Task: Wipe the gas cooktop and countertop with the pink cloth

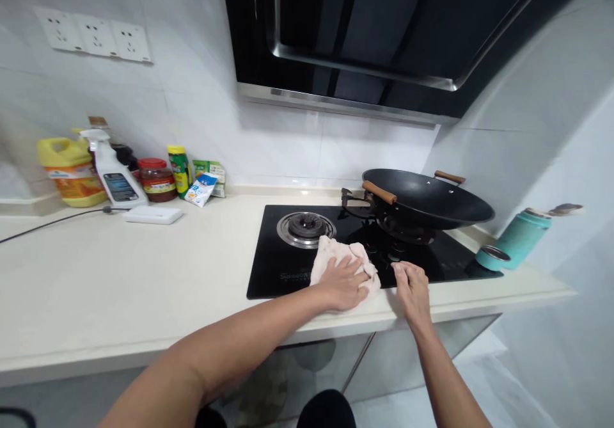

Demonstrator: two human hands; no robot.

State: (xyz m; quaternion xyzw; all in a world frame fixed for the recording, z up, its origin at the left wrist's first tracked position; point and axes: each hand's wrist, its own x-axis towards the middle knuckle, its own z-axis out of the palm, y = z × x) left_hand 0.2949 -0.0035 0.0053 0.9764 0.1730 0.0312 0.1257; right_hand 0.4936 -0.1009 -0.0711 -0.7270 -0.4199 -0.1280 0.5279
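My left hand [343,284] lies flat on a pale pink cloth [336,250], fingers spread, pressing it against the front of the black glass cooktop [278,268]. Part of the cloth hangs over the cooktop's front edge onto the counter. To the right, my right hand [413,290] is held apart from the cloth near the front edge, its fingers curled in and the thumb close to the index finger. No object shows in it. Just beyond it are the control knobs [396,252]. The left burner [307,226] is bare, behind the cloth.
A black wok [432,201] with wooden handles sits on the right burner. Beside it stand a teal bottle [525,239] and a teal cup [493,258]. A spray bottle [115,175], jars and packets line the wall at left, near a white box [152,215]. The range hood [345,38] hangs overhead.
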